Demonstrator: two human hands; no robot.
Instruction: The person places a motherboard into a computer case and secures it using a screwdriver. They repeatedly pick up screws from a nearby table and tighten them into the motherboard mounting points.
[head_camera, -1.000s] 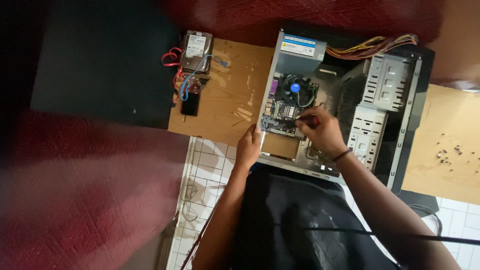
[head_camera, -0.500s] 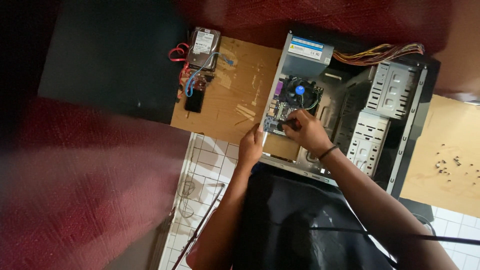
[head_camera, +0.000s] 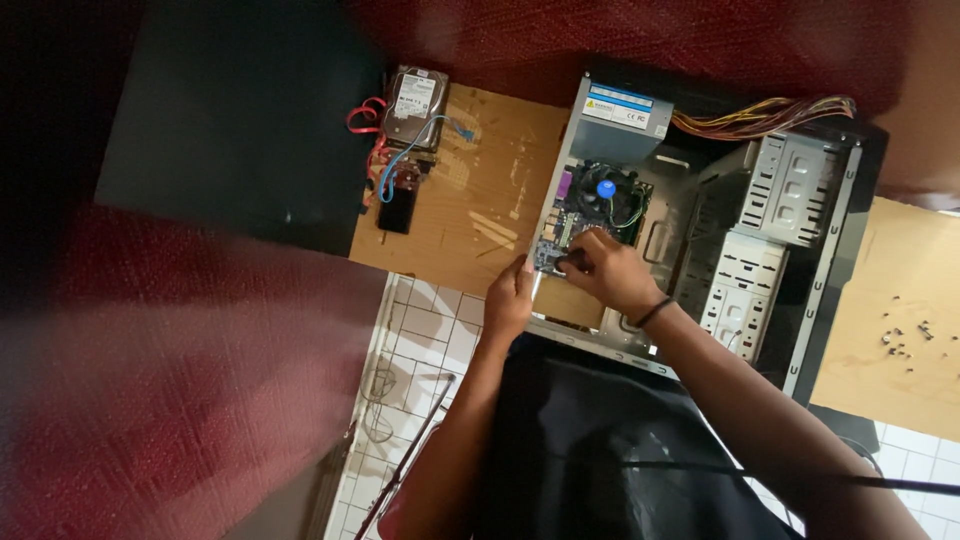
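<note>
Head view, open computer case (head_camera: 800, 300) on the floor, motherboard (head_camera: 590, 215) inside it, right hand (head_camera: 612, 272) curled over the board's near corner hiding whatever it pinches, left hand (head_camera: 510, 298) gripping the case's near edge, fingertips hidden, hard drive (head_camera: 412, 105) well left of the case.

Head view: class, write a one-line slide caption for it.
Both hands, left hand and right hand, work at the motherboard inside an open computer case.

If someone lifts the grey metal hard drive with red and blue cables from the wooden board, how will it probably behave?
The grey metal hard drive looks like a solid block, so probably stiff and heavy for its size. It lies flat on the wooden board, so it should not roll. The thin red and blue cables lie in loose curves, so they would likely dangle or snag.
</note>
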